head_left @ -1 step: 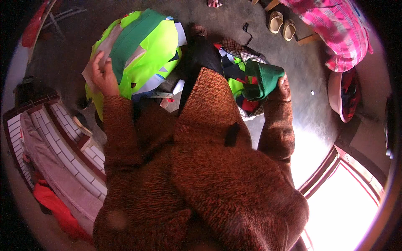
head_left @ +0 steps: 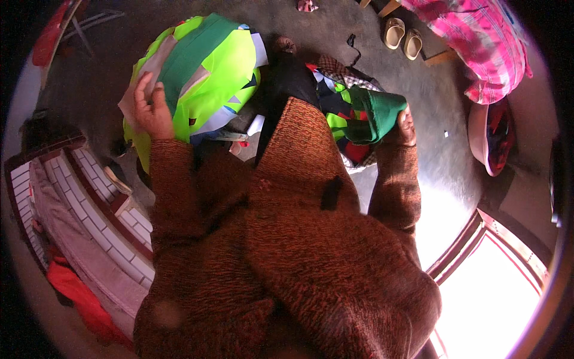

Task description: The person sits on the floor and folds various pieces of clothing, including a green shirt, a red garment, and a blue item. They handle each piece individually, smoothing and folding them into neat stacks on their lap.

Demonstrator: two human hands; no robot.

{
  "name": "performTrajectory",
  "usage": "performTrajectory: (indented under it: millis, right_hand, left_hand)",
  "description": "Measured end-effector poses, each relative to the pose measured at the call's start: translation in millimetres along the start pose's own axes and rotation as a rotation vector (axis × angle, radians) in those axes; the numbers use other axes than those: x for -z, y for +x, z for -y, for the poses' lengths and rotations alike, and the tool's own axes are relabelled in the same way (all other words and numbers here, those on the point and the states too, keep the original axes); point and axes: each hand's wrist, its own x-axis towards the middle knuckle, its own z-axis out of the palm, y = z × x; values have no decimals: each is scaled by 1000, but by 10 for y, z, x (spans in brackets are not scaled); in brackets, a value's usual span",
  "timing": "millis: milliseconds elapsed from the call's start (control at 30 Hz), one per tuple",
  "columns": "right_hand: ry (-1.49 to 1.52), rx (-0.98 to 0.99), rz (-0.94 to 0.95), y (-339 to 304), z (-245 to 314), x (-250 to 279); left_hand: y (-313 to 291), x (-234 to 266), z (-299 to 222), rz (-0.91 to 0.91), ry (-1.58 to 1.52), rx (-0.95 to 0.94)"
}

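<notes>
On the left, a heap of lime-green cloth [head_left: 230, 66] is topped by a dark green strip [head_left: 190, 51] and pale grey-beige scraps. My left hand [head_left: 153, 110] rests at the heap's near left edge, against a grey-beige piece [head_left: 133, 99]. Its thumb and fingers are apart. At the right, my right hand [head_left: 407, 127] pinches the edge of a folded dark green cloth [head_left: 379, 113]. That cloth lies over a checked cloth bag [head_left: 359, 78] with red, lime, white and dark scraps in it. The fingers behind the green cloth are partly hidden.
A pair of pale clogs [head_left: 394, 33] stands on the grey floor at the far right, near a pink plaid cloth [head_left: 484, 48]. Below that cloth is a pink basin [head_left: 480, 137]. A white-tiled ledge [head_left: 101, 209] runs along the left, and a bright doorway [head_left: 493, 287] is at the lower right.
My left hand has shifted very slightly to the right. The right hand and the green cloth in it have stayed in place.
</notes>
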Motion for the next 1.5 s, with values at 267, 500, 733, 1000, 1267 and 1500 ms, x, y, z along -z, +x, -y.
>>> performTrajectory:
  millis: [267, 500, 733, 1000, 1267, 1500]
  right_hand:
    - [179, 41, 144, 100, -10, -824]
    - [-65, 1, 175, 155, -168, -1432]
    - [-491, -114, 387, 112, -389, -1662]
    - [-1029, -212, 419, 176, -641, -1209]
    - [-1089, -250, 397, 249, -513, -930]
    - [-893, -415, 164, 165, -372, -937]
  left_hand:
    - [-405, -124, -766, 181, -5, -280]
    - [-811, -516, -1140, 1134, -696, 316]
    - [-708, -607, -1189, 597, -1331, 749]
    - [-375, -253, -1037, 295, -1466, 675]
    - [-156, 31, -886, 105, -1404, 557]
    - [-114, 188, -746, -78, -1148, 396]
